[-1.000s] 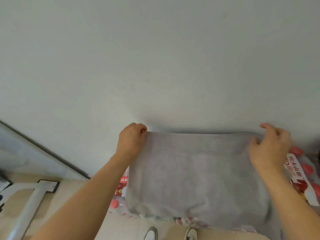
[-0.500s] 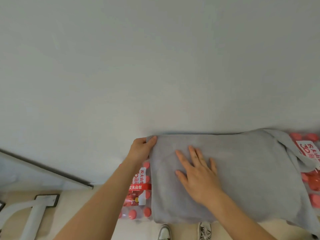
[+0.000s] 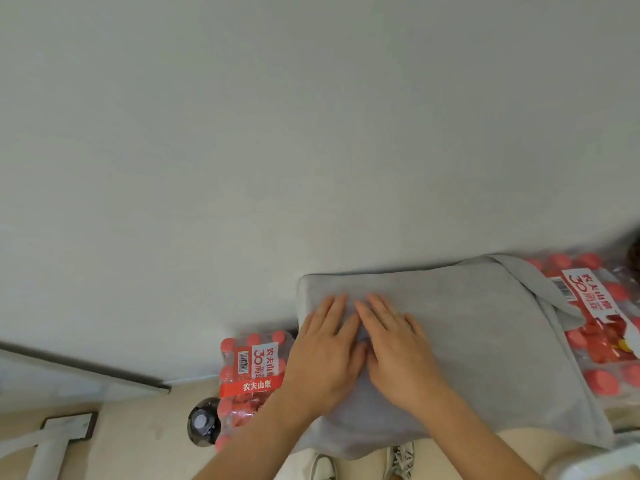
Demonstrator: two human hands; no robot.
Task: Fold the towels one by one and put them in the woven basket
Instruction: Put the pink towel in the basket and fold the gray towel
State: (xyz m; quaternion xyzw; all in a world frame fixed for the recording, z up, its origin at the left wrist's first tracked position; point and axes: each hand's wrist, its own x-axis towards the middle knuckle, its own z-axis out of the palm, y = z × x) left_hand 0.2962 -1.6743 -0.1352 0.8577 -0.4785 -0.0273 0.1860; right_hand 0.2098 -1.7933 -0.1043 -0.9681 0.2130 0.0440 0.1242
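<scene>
A grey towel (image 3: pixel 485 341) lies spread over shrink-wrapped packs of red-capped water bottles against a pale wall. Its right edge is folded over in a loose flap near the top right. My left hand (image 3: pixel 322 351) and my right hand (image 3: pixel 398 348) rest flat, side by side, on the towel's left part, fingers spread and pointing toward the wall. Neither hand grips the cloth. No woven basket is in view.
A bottle pack (image 3: pixel 252 372) with a red label sticks out left of the towel, another pack (image 3: pixel 599 327) at the right. A dark-capped bottle (image 3: pixel 202 424) stands on the beige floor. My shoes (image 3: pixel 401 459) show below. A white frame leg (image 3: pixel 48 448) lies bottom left.
My left hand let go of the towel's top-left corner and now lies flat on the cloth beside my right hand. The view shifted left, showing more of the left pack.
</scene>
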